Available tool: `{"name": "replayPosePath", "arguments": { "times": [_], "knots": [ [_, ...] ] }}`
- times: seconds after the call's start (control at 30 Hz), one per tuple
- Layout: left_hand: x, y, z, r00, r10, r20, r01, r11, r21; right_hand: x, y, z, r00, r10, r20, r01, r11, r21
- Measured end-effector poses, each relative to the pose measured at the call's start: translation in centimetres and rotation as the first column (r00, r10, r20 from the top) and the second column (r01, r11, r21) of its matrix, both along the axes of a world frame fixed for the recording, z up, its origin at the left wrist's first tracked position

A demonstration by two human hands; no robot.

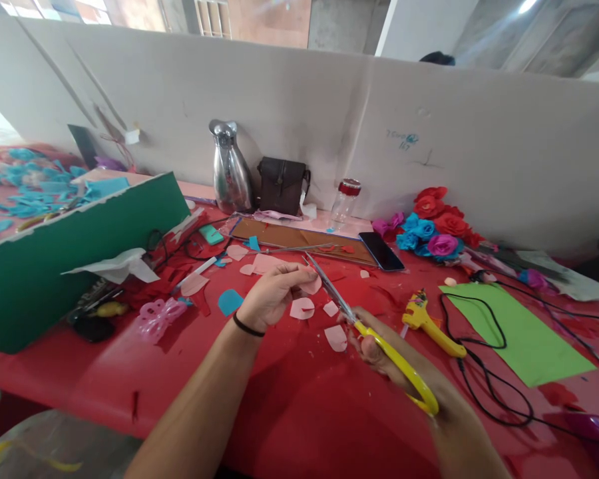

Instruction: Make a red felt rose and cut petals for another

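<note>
My left hand (272,293), a black band at its wrist, pinches a small pink paper piece (311,282) between thumb and fingers. In my right hand (374,349) is a pair of scissors (397,362) with yellow handles, its metal blades pointing up and left. The blade tips lie close beside the pink piece; whether they touch it I cannot tell. Below and around my hands, cut pink petal shapes (336,338) are scattered on the red tabletop (289,406). A blue paper petal (230,302) lies left of my left wrist.
At right are a yellow glue gun (432,324) with a black cord, a green sheet (524,339) and paper flowers (436,226). Behind stand a steel jug (231,169), a dark bag (282,186), a glass jar (345,205) and a phone (381,251). A green board (80,266) stands left.
</note>
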State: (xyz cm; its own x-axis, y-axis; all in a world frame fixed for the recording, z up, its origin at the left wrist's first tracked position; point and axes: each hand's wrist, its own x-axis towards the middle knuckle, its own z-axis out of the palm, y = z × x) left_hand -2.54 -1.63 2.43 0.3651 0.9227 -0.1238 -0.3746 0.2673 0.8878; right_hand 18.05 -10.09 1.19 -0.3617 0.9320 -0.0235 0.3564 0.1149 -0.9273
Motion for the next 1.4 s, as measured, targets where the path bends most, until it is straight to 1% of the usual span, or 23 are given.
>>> {"name": "replayPosePath", "arguments": {
  "times": [0.07, 0.17, 0.37, 0.57, 0.7, 0.8, 0.87, 0.93, 1.0, 1.03, 1.1, 1.17, 1.27, 1.33, 1.4],
  "knots": [
    [-0.1, 0.0, 0.1, 0.999, -0.029, -0.025, 0.028, 0.999, -0.02, 0.1, -0.1, 0.1, 1.0, 0.009, 0.013, -0.009, 1.0, 0.014],
    [-0.1, 0.0, 0.2, 0.998, -0.049, -0.039, 0.048, 0.998, -0.03, 0.2, 0.0, -0.1, 1.0, 0.0, -0.001, 0.0, 1.0, -0.023],
    [-0.4, 0.1, 0.2, 0.997, -0.05, -0.061, 0.049, 0.999, -0.02, 0.1, 0.1, -0.3, 0.999, 0.006, -0.045, -0.01, 0.996, -0.094],
    [-0.5, 0.2, 0.1, 0.996, -0.086, -0.035, 0.086, 0.996, 0.0, -0.4, 0.3, -0.1, 0.994, -0.062, -0.088, 0.049, 0.988, -0.15],
    [-0.5, 0.3, 0.0, 0.995, -0.098, -0.027, 0.098, 0.995, 0.011, -0.4, 0.4, -0.4, 0.996, -0.073, -0.06, 0.061, 0.983, -0.175],
    [-0.4, 0.2, 0.0, 0.997, -0.078, -0.024, 0.078, 0.997, 0.009, -0.5, 0.3, -0.5, 0.997, -0.08, -0.015, 0.077, 0.984, -0.163],
    [-0.3, 0.2, 0.0, 0.999, -0.045, -0.026, 0.045, 0.999, 0.01, -0.6, 0.3, -0.5, 0.993, -0.121, -0.002, 0.119, 0.981, -0.154],
    [-0.2, 0.2, 0.0, 0.998, -0.014, -0.057, 0.015, 1.0, 0.013, -0.7, 0.4, -0.5, 0.979, -0.202, 0.035, 0.205, 0.966, -0.16],
    [0.0, 0.2, -0.2, 0.993, 0.016, -0.12, -0.013, 1.0, 0.023, -0.7, 0.9, -0.5, 0.944, -0.295, 0.147, 0.315, 0.939, -0.141],
    [0.1, 0.2, -0.4, 0.988, 0.028, -0.154, -0.024, 0.999, 0.029, -0.7, 1.1, -0.5, 0.918, -0.326, 0.225, 0.356, 0.929, -0.105],
    [0.4, 0.3, -0.8, 0.98, 0.053, -0.19, -0.045, 0.998, 0.044, -0.5, 1.6, -0.8, 0.843, -0.356, 0.404, 0.387, 0.922, 0.004],
    [0.8, 0.3, -1.2, 0.982, 0.072, -0.174, -0.067, 0.997, 0.034, -0.5, 1.9, -1.1, 0.735, -0.358, 0.576, 0.37, 0.923, 0.102],
    [1.6, 0.0, -1.7, 0.99, 0.087, -0.113, -0.092, 0.995, -0.036, -0.7, 1.9, -1.6, 0.565, -0.325, 0.758, 0.312, 0.935, 0.169],
    [2.1, -0.3, -1.8, 0.991, 0.096, -0.093, -0.104, 0.992, -0.078, -0.9, 1.6, -1.7, 0.499, -0.293, 0.815, 0.26, 0.948, 0.181],
    [2.7, -0.5, -2.0, 0.989, 0.114, -0.096, -0.123, 0.988, -0.095, -1.0, 1.2, -1.5, 0.459, -0.279, 0.844, 0.223, 0.955, 0.194]
  ]
}}
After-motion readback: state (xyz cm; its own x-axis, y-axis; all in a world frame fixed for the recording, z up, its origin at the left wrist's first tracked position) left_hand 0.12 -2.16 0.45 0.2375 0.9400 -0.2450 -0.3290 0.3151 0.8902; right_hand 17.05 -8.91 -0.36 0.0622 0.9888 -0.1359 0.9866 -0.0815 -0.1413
